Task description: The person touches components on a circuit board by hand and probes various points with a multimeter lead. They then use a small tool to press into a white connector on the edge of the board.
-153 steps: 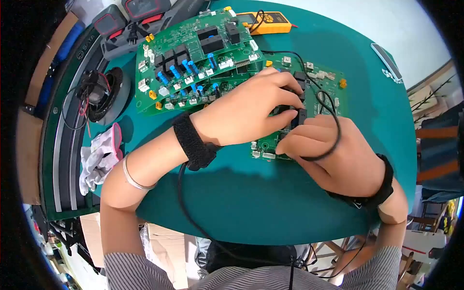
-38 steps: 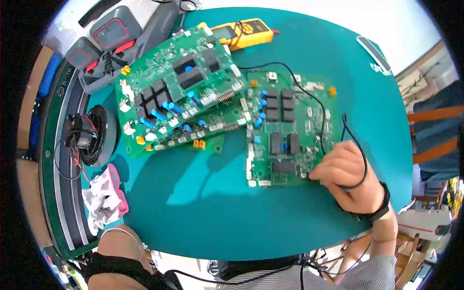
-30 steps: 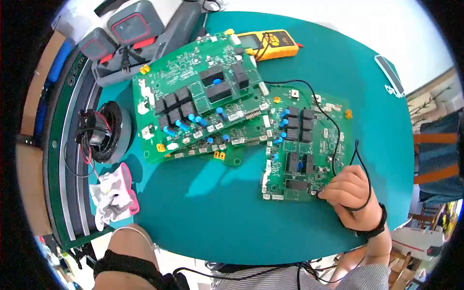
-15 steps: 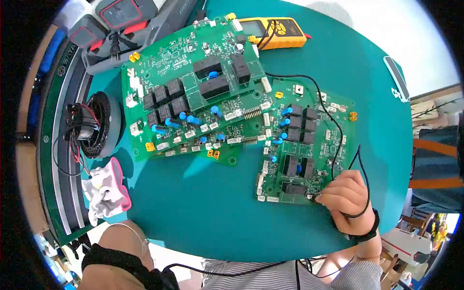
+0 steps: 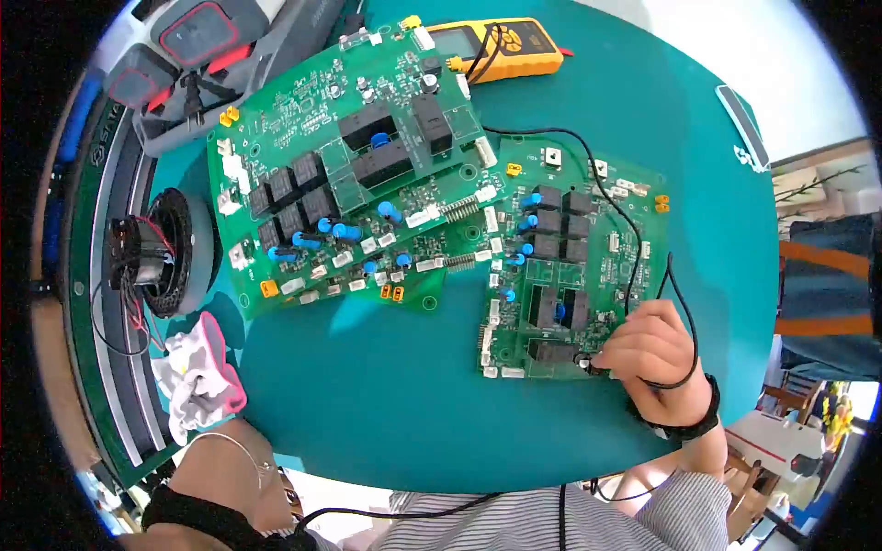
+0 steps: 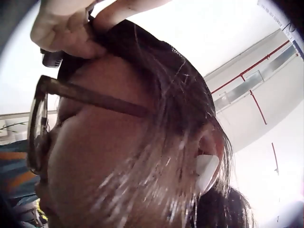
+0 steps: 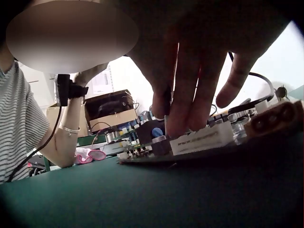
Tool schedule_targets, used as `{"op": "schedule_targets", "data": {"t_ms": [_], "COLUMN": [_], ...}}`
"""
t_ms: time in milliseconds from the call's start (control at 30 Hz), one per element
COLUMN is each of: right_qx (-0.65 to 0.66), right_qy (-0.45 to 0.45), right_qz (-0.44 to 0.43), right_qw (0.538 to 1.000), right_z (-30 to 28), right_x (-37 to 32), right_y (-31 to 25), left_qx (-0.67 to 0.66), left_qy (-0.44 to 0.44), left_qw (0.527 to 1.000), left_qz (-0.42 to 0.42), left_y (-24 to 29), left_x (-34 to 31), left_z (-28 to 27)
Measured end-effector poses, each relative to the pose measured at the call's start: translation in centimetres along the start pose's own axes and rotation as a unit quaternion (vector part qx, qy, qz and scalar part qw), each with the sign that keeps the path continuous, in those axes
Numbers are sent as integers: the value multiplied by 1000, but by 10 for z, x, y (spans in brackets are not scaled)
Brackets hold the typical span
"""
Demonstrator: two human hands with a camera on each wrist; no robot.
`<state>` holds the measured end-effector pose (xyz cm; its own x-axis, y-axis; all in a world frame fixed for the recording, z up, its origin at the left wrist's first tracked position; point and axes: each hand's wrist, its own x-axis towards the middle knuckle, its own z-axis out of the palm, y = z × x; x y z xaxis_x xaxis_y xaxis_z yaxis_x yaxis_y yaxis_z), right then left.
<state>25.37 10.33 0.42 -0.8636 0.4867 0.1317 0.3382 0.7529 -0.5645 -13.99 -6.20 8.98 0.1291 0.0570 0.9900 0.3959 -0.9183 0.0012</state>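
Observation:
In the head view, my right hand (image 5: 654, 354) is at the lower-right corner of a green circuit board (image 5: 588, 275), its curled fingertips pinching a small dark part (image 5: 588, 365) there. The right wrist view shows the right hand (image 7: 199, 71) reaching down behind a white connector (image 7: 202, 140) on the board edge. My left hand (image 6: 71, 28) is raised to the head beside a small black device (image 6: 51, 58); its exact hold is unclear. Only the left forearm shows in the head view.
Stacked circuit boards (image 5: 303, 119) lie left of the single board. Behind are a yellow multimeter (image 5: 510, 50) and a grey case (image 5: 303, 55). A round motor unit (image 5: 188, 253) and gloves (image 5: 193, 376) sit at left. A black cable (image 5: 634, 230) crosses the single board.
Since the oldest frame, my left hand has left the board and gone up to the head. My right hand has shifted to the board's lower-right corner. The head view has tilted and shifted slightly.

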Motion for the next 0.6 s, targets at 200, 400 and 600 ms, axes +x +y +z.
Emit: {"op": "schedule_targets", "data": {"t_ms": [200, 400, 600], "right_qx": [-1, -22, -55], "right_qy": [10, 27, 71], "right_qz": [-3, -21, -60], "right_qw": [1000, 999, 994], "right_z": [2, 3, 9], "right_x": [2, 0, -1], "right_y": [0, -2, 0], "left_qx": [-21, -52, -103], "left_qy": [19, 20, 64], "left_qw": [1000, 998, 991], "left_qz": [12, 38, 50], "left_y": [13, 19, 26], "left_x": [2, 11, 9], "left_z": [2, 8, 39]}}
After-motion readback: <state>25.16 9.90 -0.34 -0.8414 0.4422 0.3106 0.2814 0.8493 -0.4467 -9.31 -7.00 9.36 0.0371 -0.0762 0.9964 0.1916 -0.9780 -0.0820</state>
